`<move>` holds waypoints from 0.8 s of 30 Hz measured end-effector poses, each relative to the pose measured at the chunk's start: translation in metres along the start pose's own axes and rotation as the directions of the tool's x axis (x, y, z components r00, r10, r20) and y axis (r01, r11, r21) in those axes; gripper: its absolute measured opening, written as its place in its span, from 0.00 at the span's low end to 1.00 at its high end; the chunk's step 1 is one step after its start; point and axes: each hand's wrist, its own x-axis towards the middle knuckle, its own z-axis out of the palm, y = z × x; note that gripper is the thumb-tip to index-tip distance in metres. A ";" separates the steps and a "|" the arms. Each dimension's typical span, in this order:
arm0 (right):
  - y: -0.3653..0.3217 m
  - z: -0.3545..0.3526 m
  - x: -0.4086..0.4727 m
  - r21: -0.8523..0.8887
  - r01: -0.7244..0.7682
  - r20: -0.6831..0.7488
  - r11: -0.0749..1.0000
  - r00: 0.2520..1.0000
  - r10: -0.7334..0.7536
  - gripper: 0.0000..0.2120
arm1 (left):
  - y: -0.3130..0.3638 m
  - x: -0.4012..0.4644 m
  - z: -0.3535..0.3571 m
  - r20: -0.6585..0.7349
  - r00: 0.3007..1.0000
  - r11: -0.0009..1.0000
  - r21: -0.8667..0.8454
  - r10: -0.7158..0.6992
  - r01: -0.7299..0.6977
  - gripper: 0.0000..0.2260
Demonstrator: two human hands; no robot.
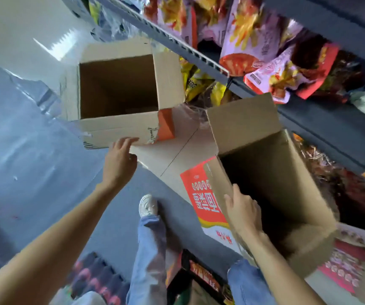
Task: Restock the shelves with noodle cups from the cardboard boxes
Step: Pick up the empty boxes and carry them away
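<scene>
far box [117, 84]: open on the floor, looks empty
near box [271, 183]: open too, inside too dark to tell
noodle cups: can't spot any
left hand [118, 159]: fingers loosely spread, touching a flap
right hand [244, 212]: fingers over near box's rim
progress: guessing unloading's mostly done
room: grey floor [34, 161], snack-bag shelves [309, 111] on the right

One wide-angle view only, worn on the person's head; it looks steeply down and forward over both forearms at the floor [34, 139]; close to the open cardboard boxes [119, 128], shelves [199, 56] running along their right.
</scene>
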 end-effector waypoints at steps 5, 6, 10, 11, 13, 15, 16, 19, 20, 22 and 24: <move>-0.086 0.036 0.049 0.018 -0.108 -0.023 0.994 0.994 0.109 0.20 | -0.115 0.101 0.027 0.194 0.981 0.958 0.280 0.001 -0.057 0.36; -0.099 0.042 0.056 0.028 -0.122 -0.035 0.992 0.992 0.123 0.20 | -0.132 0.116 0.030 0.262 0.965 0.938 0.339 -0.013 -0.080 0.38; -0.149 0.056 0.072 0.084 -0.124 -0.048 0.989 0.991 0.128 0.15 | -0.168 0.157 0.029 0.410 0.912 0.879 0.422 0.032 -0.221 0.23; -0.160 0.056 0.075 0.082 -0.121 -0.044 0.989 0.991 0.125 0.15 | -0.170 0.162 0.026 0.444 0.894 0.860 0.433 0.057 -0.269 0.17; -0.181 0.054 0.082 0.088 -0.118 -0.030 0.989 0.992 0.121 0.16 | -0.177 0.158 0.020 0.498 0.863 0.841 0.427 0.088 -0.332 0.11; -0.204 0.048 0.088 0.080 -0.101 -0.018 0.992 0.995 0.103 0.16 | -0.188 0.147 0.007 0.475 0.873 0.874 0.373 0.109 -0.311 0.09; -0.217 0.046 0.091 0.069 -0.081 -0.014 0.994 0.997 0.082 0.15 | -0.195 0.141 -0.003 0.451 0.884 0.895 0.336 0.120 -0.292 0.08; -0.264 0.032 0.095 0.011 -0.006 -0.019 1.000 1.000 0.006 0.09 | -0.222 0.125 -0.050 0.308 0.951 0.969 0.222 0.034 -0.107 0.06; -0.283 0.028 0.096 -0.005 0.014 -0.021 1.000 1.000 -0.014 0.09 | -0.232 0.121 -0.067 0.270 0.962 0.980 0.196 -0.036 -0.019 0.07; -0.324 0.020 0.100 -0.019 0.048 -0.017 0.999 0.999 -0.048 0.09 | -0.248 0.114 -0.098 0.218 0.961 0.977 0.165 -0.171 0.137 0.08; -0.367 0.015 0.107 -0.026 0.089 -0.016 0.996 0.996 -0.089 0.09 | -0.260 0.110 -0.123 0.143 0.933 0.943 0.077 -0.331 0.323 0.10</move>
